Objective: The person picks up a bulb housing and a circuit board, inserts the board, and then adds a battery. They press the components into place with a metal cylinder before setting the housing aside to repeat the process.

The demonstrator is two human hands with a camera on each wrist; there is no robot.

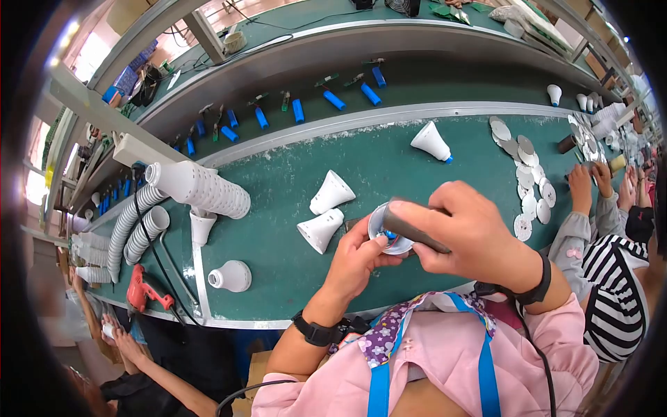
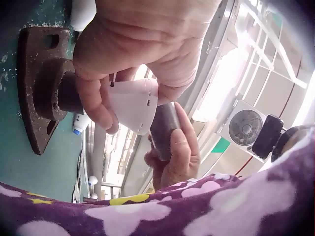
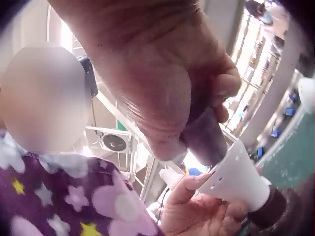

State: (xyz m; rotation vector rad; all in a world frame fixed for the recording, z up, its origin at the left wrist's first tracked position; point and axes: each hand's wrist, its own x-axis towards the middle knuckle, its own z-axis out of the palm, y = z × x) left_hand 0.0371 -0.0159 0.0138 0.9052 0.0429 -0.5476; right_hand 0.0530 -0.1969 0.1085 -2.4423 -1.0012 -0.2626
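Observation:
My left hand (image 1: pixel 353 264) grips a white cone-shaped bulb housing (image 2: pixel 135 104) by its sides, wide mouth up in the head view. The narrow end meets a dark metal holder (image 2: pixel 44 91) mounted on the bench. Inside the mouth a bit of blue (image 1: pixel 390 236) shows. A thick dark cylinder (image 1: pixel 415 228) is gripped in my right hand (image 1: pixel 479 233), its end right at the rim of the housing. In the right wrist view, that cylinder (image 3: pixel 206 140) overlaps the housing's mouth; what its tip touches is hidden.
Two white housings (image 1: pixel 326 212) lie left of my hands, another (image 1: pixel 431 142) beyond them. Stacked housings (image 1: pixel 201 187) and a red power tool (image 1: pixel 147 288) are at the left. Round metal discs (image 1: pixel 528 184) spread rightward, near another person's hands (image 1: pixel 590 181). Blue parts line the back shelf.

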